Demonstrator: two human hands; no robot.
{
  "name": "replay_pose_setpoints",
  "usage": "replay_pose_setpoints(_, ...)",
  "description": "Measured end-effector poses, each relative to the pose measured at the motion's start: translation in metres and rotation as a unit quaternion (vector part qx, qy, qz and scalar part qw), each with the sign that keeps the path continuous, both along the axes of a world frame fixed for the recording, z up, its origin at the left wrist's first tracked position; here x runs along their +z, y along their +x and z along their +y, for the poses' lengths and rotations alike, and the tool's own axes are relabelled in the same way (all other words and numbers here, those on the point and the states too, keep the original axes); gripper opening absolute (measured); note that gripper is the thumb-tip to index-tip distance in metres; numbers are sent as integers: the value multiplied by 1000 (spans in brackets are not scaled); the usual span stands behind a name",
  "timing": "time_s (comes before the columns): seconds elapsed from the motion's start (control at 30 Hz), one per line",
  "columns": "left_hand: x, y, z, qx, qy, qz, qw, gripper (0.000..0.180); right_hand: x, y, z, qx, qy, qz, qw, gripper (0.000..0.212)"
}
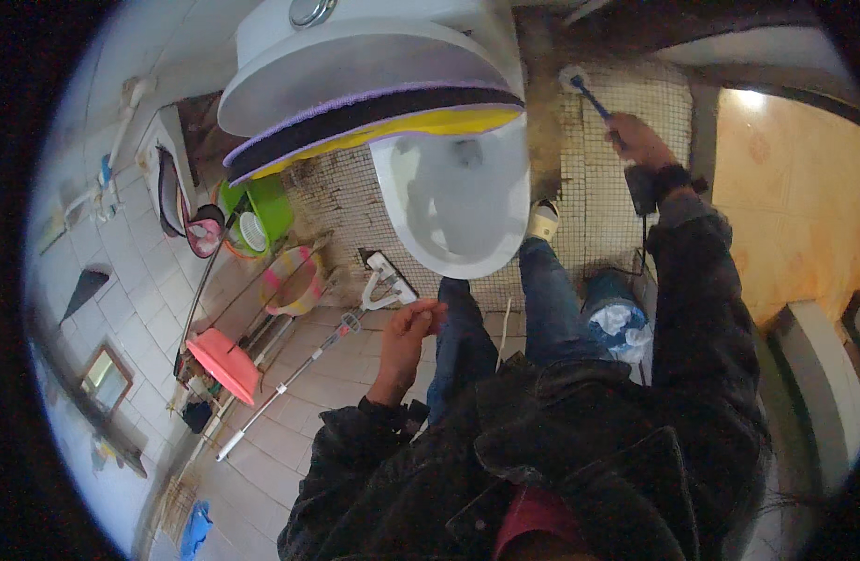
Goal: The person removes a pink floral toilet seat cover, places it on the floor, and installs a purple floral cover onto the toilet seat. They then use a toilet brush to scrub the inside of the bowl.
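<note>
My right hand is closed round the blue handle of a toilet brush, reaching forward to the right of the toilet. The brush's whitish head meets the small-tiled, stained floor. My left hand hangs over my left thigh with its fingers curled in, and I see nothing in it. Between the two hands and ahead of me stands the white toilet bowl, its lid raised. A seat cover in black and yellow with a purple edge is on the raised seat.
On the left are a flat mop, a patterned basin, a green basin and a pink basin. A blue bin with white paper stands beside my right leg. An orange-lit doorway area lies at the right.
</note>
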State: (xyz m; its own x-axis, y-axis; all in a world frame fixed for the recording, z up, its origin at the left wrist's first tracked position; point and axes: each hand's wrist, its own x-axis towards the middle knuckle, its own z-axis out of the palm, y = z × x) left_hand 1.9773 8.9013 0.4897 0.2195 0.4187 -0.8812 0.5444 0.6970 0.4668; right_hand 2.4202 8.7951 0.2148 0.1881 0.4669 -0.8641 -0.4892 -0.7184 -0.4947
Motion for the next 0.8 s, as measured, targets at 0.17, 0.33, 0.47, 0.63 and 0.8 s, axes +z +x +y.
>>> replay_pose_setpoints(0.17, 6, -22, -13, 30, 16, 28, 999, 23, -36, 33, 114, -170, 150, 150, 962, 48)
replay_pose_setpoints(0.33, 9, -29, -21, 27, 17, 20, 999, 24, 55, 82, 136, -179, 507, 319, 781, 50)
replay_pose_setpoints(0.47, 9, -56, -15, 54, 20, -18, 998, 24, 172, 35, 108, -380, 418, 64, 823, 43)
replay_pose_setpoints(0.63, 28, -123, 13, 51, 36, -79, 995, 23, 261, -116, 80, -309, 374, -113, 867, 30)
replay_pose_setpoints(0.8, 24, -156, 33, 41, 42, -88, 994, 23, 273, -220, 46, -197, 245, -218, 924, 23)
